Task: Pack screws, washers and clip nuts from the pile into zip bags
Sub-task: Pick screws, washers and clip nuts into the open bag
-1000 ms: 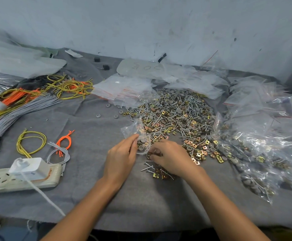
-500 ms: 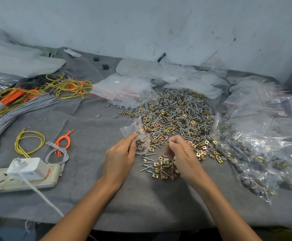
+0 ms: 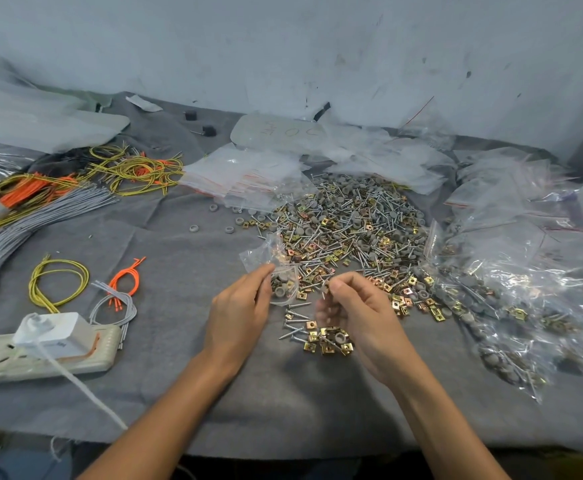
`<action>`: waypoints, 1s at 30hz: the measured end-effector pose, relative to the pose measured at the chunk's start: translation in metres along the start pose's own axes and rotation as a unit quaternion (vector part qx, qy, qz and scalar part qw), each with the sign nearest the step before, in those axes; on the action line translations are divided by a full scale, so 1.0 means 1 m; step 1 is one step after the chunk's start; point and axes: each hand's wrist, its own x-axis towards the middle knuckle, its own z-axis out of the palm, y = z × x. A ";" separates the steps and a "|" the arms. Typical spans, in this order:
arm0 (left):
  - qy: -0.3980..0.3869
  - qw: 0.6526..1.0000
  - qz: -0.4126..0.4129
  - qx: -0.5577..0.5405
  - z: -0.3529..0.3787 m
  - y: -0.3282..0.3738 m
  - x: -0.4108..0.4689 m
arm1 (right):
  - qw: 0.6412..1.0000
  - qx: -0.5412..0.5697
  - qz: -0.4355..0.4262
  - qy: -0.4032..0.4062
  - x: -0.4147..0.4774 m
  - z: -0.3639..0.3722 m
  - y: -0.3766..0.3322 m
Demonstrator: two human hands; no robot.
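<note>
Clear plastic zip bag (image 3: 268, 252) with some grey washers (image 3: 280, 289) inside, left hand (image 3: 238, 313) pinching it at the near edge of the big pile of silver screws, grey washers and brassy clip nuts (image 3: 349, 223). Right hand (image 3: 363, 317), fingers curled, pinches a small part (image 3: 325, 288) just beside the bag, can't tell which. Grey felt cloth (image 3: 179, 393) underneath.

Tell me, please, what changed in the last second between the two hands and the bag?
The right hand lifted off the small heap, went toward the big pile and came back; it now pinches a small part, perhaps a screw, beside the zip bag. The left hand grips the bag as before; heap and pile lie unchanged.
</note>
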 end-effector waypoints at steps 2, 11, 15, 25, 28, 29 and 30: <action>0.000 1.000 0.000 0.005 0.000 0.000 0.000 | 0.999 -0.046 0.005 0.007 0.006 0.006 0.004; -0.004 1.000 -0.006 0.005 0.002 -0.002 -0.001 | 0.883 -0.464 -0.070 0.033 0.033 0.033 0.016; -0.001 1.000 -0.014 0.009 0.003 -0.002 -0.001 | 0.811 -0.574 -0.114 0.016 0.044 0.046 0.018; 0.005 1.000 -0.017 0.004 0.004 -0.003 0.000 | 0.838 -0.534 -0.108 0.012 0.038 0.044 0.020; 0.001 1.000 -0.020 0.000 0.003 -0.002 0.000 | 0.817 -0.559 -0.143 0.013 0.038 0.047 0.022; 0.001 1.000 -0.020 0.000 0.003 -0.001 0.000 | 0.813 -0.562 -0.151 0.010 0.038 0.047 0.022; 0.001 1.000 -0.020 0.001 0.002 -0.002 0.000 | 0.811 -0.564 -0.156 0.008 0.037 0.048 0.022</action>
